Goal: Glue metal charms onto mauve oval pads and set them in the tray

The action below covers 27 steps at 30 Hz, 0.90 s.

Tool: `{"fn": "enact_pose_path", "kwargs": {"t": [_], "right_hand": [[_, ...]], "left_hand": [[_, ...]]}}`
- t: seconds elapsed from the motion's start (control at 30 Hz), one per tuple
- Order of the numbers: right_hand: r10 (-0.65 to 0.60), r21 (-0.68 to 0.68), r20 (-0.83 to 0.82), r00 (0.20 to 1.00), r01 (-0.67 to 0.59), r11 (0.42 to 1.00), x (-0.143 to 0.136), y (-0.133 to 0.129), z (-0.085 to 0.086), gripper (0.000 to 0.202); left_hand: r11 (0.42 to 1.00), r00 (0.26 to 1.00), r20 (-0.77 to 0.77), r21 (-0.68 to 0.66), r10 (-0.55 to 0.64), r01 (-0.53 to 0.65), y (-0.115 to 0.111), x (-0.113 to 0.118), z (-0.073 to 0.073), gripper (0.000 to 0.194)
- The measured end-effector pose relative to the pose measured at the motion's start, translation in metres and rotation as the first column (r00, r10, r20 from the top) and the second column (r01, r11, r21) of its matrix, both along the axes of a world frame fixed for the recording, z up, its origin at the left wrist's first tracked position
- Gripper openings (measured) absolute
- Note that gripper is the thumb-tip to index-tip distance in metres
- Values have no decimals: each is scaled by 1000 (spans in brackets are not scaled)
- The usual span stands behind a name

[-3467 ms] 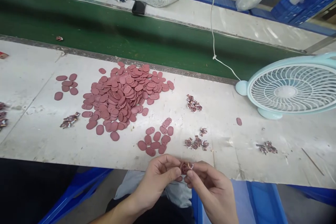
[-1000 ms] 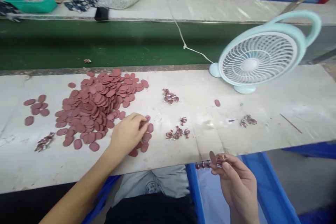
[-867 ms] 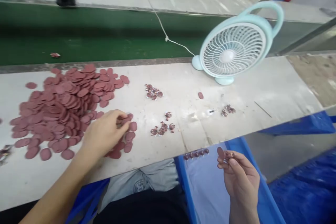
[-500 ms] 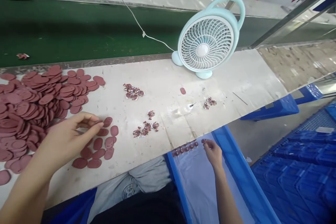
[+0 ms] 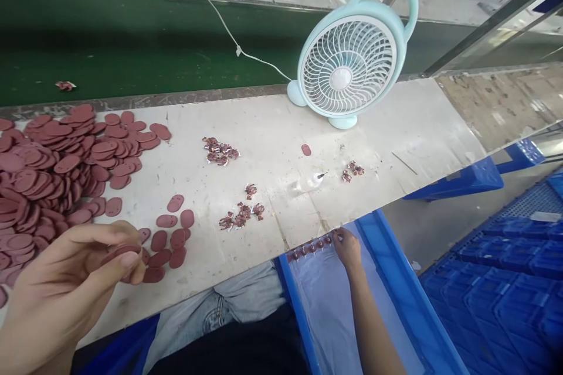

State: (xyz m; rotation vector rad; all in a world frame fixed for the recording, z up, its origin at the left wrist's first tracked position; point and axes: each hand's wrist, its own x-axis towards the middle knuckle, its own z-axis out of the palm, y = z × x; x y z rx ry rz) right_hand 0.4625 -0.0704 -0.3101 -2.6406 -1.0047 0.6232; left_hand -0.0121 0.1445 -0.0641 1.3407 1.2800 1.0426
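My left hand (image 5: 79, 281) is closed, its thumb and fingers pinching a reddish-brown oval disc (image 5: 121, 251) above the table. Beside it lie several loose oval discs (image 5: 159, 240), some with small holes, and a big heap of the same discs (image 5: 57, 170). My right hand (image 5: 347, 248) is closed at the upper end of a blue tray (image 5: 387, 269) lined with a pale sheet. Its fingertips meet the right end of a row of small brown pieces with light bits (image 5: 309, 248); what they pinch is hidden.
Small brown-and-white figures lie in clusters (image 5: 241, 215) on the white table (image 5: 264, 129). A small clear bottle with a dark tip (image 5: 310, 180) lies near a single disc (image 5: 306, 150). A light-blue fan (image 5: 347, 70) stands behind. Blue crates (image 5: 505, 281) are stacked at right.
My left hand has moved toward me and left, away from the loose discs, with a disc in its fingers. My right hand has shifted slightly left, to the row's end.
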Motion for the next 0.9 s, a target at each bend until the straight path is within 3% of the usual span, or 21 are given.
{"fn": "enact_pose_path", "kwargs": {"t": [0.1, 0.2, 0.3, 0.4, 0.47, 0.53, 0.63, 0.67, 0.7, 0.73, 0.77, 0.8, 0.83, 0.9], "right_hand": [[17, -25, 9, 1000, -17, 1000, -1, 3, 2, 29], [16, -35, 10, 1000, -15, 999, -3, 7, 5, 28], [-7, -17, 2, 1000, 7, 1000, -6, 12, 13, 26], [-71, 53, 1, 997, 71, 996, -10, 15, 38, 23], [-135, 143, 14, 991, 132, 981, -15, 15, 68, 23], [-208, 270, 30, 978, 193, 943, -24, 12, 108, 28], [-297, 510, 34, 954, 239, 826, -54, 15, 180, 38], [-297, 604, 12, 955, 229, 763, -69, 19, 204, 33], [-253, 760, -93, 963, 233, 607, -87, 26, 227, 23], [-123, 853, -207, 971, 240, 463, -106, 36, 247, 14], [74, 890, -263, 962, 212, 403, -126, 49, 264, 12], [254, 908, -284, 925, 174, 382, -148, 65, 278, 13], [381, 900, -301, 874, 128, 416, -169, 84, 289, 13], [544, 838, -296, 785, -60, 542, -211, 130, 301, 12]], "left_hand": [[997, 978, 203, -48, -47, 58, -4, 4, -1, 26], [986, 972, 233, -160, -13, 51, -7, 4, -1, 23], [951, 960, 263, -308, 91, -6, -13, -1, 2, 17], [866, 924, 311, -499, 221, -39, -21, -12, 2, 20], [815, 893, 359, -579, 272, -15, -27, -21, -3, 30], [787, 862, 414, -616, 294, 27, -35, -28, -12, 41], [750, 824, 488, -651, 290, 121, -47, -28, -22, 42], [739, 809, 518, -654, 278, 165, -51, -25, -24, 39], [727, 793, 550, -654, 264, 211, -54, -20, -25, 36], [720, 773, 585, -644, 245, 259, -57, -14, -26, 34], [716, 757, 612, -632, 228, 295, -60, -8, -27, 33], [720, 744, 637, -612, 203, 327, -63, -2, -28, 33], [734, 737, 656, -581, 165, 353, -66, 4, -31, 33], [775, 743, 667, -497, 54, 390, -72, 14, -41, 32]]}}
